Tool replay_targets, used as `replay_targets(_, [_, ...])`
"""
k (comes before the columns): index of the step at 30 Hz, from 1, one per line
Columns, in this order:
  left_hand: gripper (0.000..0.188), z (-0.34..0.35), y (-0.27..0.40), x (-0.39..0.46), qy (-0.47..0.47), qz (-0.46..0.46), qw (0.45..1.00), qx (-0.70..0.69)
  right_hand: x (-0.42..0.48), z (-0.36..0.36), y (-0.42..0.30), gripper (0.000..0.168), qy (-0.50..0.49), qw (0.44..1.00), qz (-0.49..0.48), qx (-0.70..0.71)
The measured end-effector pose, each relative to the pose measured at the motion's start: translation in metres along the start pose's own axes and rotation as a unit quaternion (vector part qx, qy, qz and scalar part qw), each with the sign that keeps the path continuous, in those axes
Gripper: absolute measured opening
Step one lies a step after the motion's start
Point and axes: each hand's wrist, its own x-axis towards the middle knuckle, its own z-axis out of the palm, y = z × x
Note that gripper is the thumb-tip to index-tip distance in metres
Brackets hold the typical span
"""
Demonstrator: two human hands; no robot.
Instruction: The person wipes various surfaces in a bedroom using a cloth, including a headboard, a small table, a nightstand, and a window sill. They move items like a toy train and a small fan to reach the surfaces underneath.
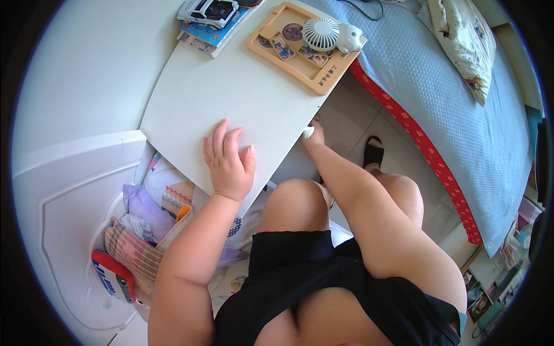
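My left hand [230, 160] rests palm down on the white tabletop [194, 104], its fingers apart and holding nothing. At the table's right edge, my right hand [316, 134] is beside a round white knob [308, 132]; its fingers are partly hidden by the edge, so I cannot tell whether they grip the knob. A tan tray [320, 84] lies on the far part of the table and holds small picture cards [282, 46]. On the tray's right side rests a white handheld fan [321, 34] with an animal-shaped part.
Books [220, 32] with a white toy car [213, 12] on top lie at the table's far left. Right of the table is a bed with a light blue cover [437, 86] and a pillow [465, 43]. Cloths and a bag [134, 246] fill the lower left, beside a white headboard-like panel [86, 207].
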Motion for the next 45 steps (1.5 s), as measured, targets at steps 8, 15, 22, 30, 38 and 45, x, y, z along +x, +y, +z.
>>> replay_targets(8, [0.039, 0.002, -0.003, -0.003, 0.007, 0.002, 1.000, 0.006, -0.044, 0.024, 0.009, 0.034, -0.096, 0.991, 0.065, -0.068])
replay_targets(15, [0.040, 0.001, -0.002, -0.001, -0.010, 0.000, 1.000, 0.009, 0.018, 0.015, 0.020, 0.026, -0.067, 0.800, 0.323, 0.501])
replay_targets(22, [0.039, 0.002, -0.004, -0.001, -0.018, -0.002, 1.000, 0.011, 0.020, 0.007, 0.040, 0.035, -0.020, 0.962, 0.174, 0.211])
replay_targets(30, [0.040, 0.001, -0.003, 0.001, -0.012, 0.002, 1.000, 0.006, 0.070, -0.031, 0.037, 0.028, 0.087, 0.969, 0.166, 0.162])
replay_targets(38, [0.040, 0.000, -0.005, -0.004, -0.005, -0.002, 1.000, 0.000, 0.010, -0.087, -0.061, 0.020, 0.046, 0.823, 0.232, 0.516])
replay_targets(45, [0.039, 0.003, -0.005, -0.006, 0.013, -0.006, 1.000, -0.007, -0.070, -0.106, -0.099, 0.012, -0.142, 0.946, -0.013, 0.290])
